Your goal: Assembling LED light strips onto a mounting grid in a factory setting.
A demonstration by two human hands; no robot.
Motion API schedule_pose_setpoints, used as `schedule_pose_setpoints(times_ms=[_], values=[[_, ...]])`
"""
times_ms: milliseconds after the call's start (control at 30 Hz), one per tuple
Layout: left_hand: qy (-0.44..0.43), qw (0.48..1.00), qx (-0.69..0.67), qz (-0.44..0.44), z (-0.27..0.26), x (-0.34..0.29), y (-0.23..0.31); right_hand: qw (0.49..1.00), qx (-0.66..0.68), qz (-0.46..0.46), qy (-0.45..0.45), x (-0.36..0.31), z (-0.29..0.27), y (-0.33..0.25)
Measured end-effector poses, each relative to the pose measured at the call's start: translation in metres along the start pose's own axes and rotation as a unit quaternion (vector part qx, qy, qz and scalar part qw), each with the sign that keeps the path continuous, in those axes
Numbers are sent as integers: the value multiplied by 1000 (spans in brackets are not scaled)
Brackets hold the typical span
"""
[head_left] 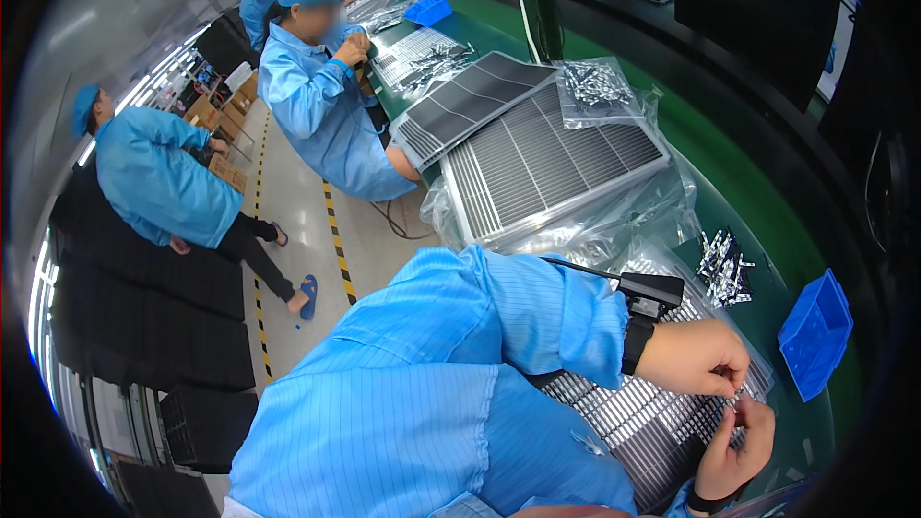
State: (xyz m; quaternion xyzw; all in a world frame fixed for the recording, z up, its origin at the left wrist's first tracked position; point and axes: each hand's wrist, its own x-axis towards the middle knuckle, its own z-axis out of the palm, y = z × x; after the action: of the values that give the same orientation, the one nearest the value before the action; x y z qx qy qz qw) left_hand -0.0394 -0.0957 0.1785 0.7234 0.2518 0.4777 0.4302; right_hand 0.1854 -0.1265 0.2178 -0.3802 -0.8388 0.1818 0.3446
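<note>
My left hand [696, 360] comes in above the tray with a black band and a small black device [654, 290] at the wrist. Its thumb and fingers are pinched together. Just below it, my right hand [737, 451], also with a dark wristband, has thumb and fingertips closed at the same spot. A small silvery part [733, 401] shows between the fingertips of both hands; its exact kind is too small to tell. Under the hands lies a slotted tray [614, 412] with rows of silvery strips, partly hidden by my sleeves.
Beyond the tray are a heap of small silvery parts [724, 269] and a blue bin [815, 336]. Stacked slotted trays [556, 163] in clear plastic and a bag of parts [597, 86] lie farther along the green bench. A co-worker [312, 86] sits there; another person [163, 173] is in the aisle.
</note>
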Motion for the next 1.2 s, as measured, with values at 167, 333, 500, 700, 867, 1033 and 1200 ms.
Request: schedule_pose_setpoints(times_ms=[167,333,500,700,867,1033,1200], values=[[-23,999,-24,-20,0,-1,-4,997,-48,-56,19,8,1,-3],[-42,993,-78,-79,-7,-5,4,991,-82,-101,14,9,3,-6],[-62,986,-105,-111,-6,-12,2,982,-115,-149,13,5,5,-5],[-119,984,-84,-103,5,-18,2,994,-79,-73,-5,-11,-3,-22],[-163,975,-60,-137,15,-1,-31,997,-59,-40,-1,-17,-4,23],[-198,950,-85,-228,9,7,-70,1000,-22,13,-14,-15,3,77],[-238,953,78,-172,32,30,-111,982,59,173,41,-61,16,149]])
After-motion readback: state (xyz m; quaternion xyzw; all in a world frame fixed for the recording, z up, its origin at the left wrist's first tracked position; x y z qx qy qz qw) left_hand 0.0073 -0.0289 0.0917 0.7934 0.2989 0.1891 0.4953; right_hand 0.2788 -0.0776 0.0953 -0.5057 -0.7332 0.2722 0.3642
